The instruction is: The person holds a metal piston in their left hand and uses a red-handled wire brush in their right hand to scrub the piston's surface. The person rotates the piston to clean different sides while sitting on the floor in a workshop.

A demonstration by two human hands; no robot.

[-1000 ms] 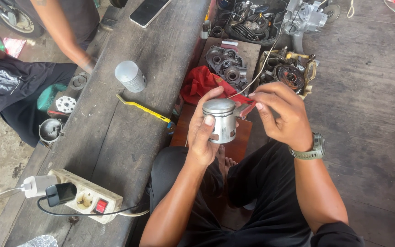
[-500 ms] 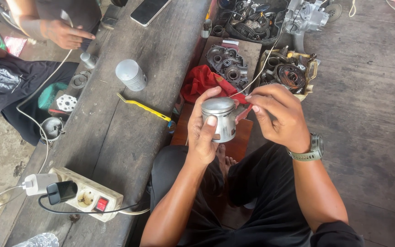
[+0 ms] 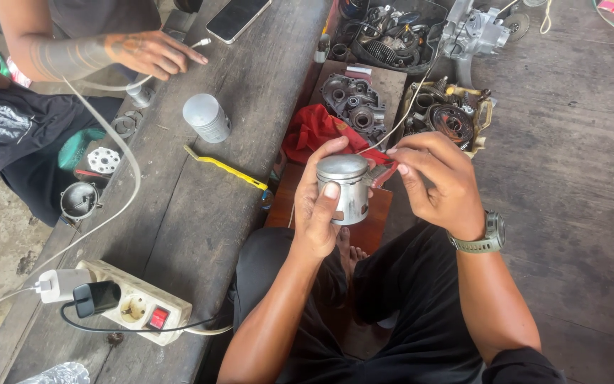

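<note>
My left hand point(image 3: 319, 210) grips a silver metal piston point(image 3: 346, 186) upright, thumb on its side. My right hand point(image 3: 438, 181), with a watch at the wrist, pinches at the piston's upper right edge, where something thin and reddish shows between the fingers; what it is I cannot tell. A red cloth point(image 3: 314, 130) lies just behind the piston. I sit with my legs in black trousers below my hands.
On the wooden bench point(image 3: 200, 206) lie a yellow tool point(image 3: 225, 168), a grey cylinder point(image 3: 206, 118), a phone point(image 3: 237, 17) and a power strip point(image 3: 133, 302). Another person's hand point(image 3: 154, 53) holds a white cable at top left. Trays of engine parts point(image 3: 353, 103) sit ahead.
The other person's hand has moved right along the bench with a white cable, which now trails down to the power strip. My hands and the piston have barely moved.
</note>
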